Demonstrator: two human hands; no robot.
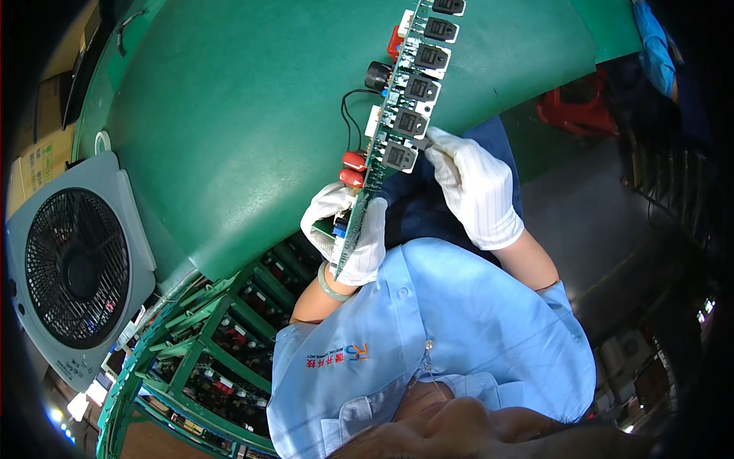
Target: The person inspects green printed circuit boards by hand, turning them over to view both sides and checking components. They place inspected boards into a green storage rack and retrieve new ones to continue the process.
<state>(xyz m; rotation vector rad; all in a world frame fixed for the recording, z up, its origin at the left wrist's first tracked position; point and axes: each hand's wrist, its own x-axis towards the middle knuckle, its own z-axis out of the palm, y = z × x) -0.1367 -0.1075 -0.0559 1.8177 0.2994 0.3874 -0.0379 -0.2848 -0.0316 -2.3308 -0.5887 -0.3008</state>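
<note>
Above green table: gloved left hand clamped on circuit board lower end; gloved right hand fingertips closed, pinching bottom socket.

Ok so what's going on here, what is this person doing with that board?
A person in white gloves holds a long green circuit board edge-on above a green table. The left hand grips the board's near end, while the right hand touches the row of black sockets along its edge. A grey box fan sits to the left, and a green rack holding more boards stands beneath the table.
</note>
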